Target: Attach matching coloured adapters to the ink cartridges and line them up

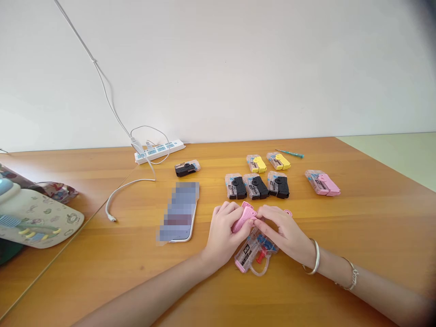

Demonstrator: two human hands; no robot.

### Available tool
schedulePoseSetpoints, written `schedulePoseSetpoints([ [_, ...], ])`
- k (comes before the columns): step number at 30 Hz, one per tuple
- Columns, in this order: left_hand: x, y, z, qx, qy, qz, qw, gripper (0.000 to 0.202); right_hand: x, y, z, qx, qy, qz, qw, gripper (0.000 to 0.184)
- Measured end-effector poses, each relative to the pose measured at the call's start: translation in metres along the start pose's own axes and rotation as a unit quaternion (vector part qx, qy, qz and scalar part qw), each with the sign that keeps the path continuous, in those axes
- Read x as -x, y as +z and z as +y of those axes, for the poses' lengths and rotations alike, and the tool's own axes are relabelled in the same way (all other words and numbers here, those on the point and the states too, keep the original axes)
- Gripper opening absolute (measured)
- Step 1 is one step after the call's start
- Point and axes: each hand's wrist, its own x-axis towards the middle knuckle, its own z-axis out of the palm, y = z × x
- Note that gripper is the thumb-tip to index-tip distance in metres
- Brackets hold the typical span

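My left hand (225,229) is closed around a pink plastic handle piece (244,219) above the table. The fingertips of my right hand (281,227) pinch the right end of that same piece. Just below my hands lies a clear toy water gun body (250,254) with a red trigger, blue inner parts and a pink muzzle end. My right hand partly covers it. A small pink ring-shaped part (288,212) shows behind my right hand.
Beyond my hands lie black folded water guns (256,186), yellow ones (259,164) and a pink one (323,183). A teal screwdriver (291,153), a phone (182,213), a black water gun (187,168), a power strip (161,151) and a bottle (44,220) are also around.
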Motion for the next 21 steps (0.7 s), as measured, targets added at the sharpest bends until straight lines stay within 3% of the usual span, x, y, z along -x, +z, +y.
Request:
schedulePoseSetpoints([
  [7, 0.001, 0.002, -0.004, 0.022, 0.025, 0.034, 0.999, 0.015, -0.003, -0.003, 0.000, -0.099, 0.054, 0.066, 0.991, 0.009],
  [10, 0.001, 0.003, -0.008, 0.063, 0.034, 0.034, 0.997, 0.022, -0.002, -0.004, 0.004, -0.102, 0.017, 0.104, 0.989, 0.006],
  [14, 0.001, 0.002, -0.011, 0.148, 0.029, -0.005, 0.989, 0.027, -0.004, -0.004, 0.013, -0.061, -0.058, 0.146, 0.986, 0.009],
  [18, -0.002, 0.001, -0.012, 0.255, -0.004, -0.046, 0.966, 0.026, -0.008, -0.004, 0.020, -0.056, -0.080, 0.120, 0.988, 0.012],
  [21, -0.003, 0.002, -0.013, 0.290, -0.057, -0.031, 0.955, 0.026, -0.013, -0.016, 0.026, -0.023, -0.091, 0.061, 0.994, 0.015],
])
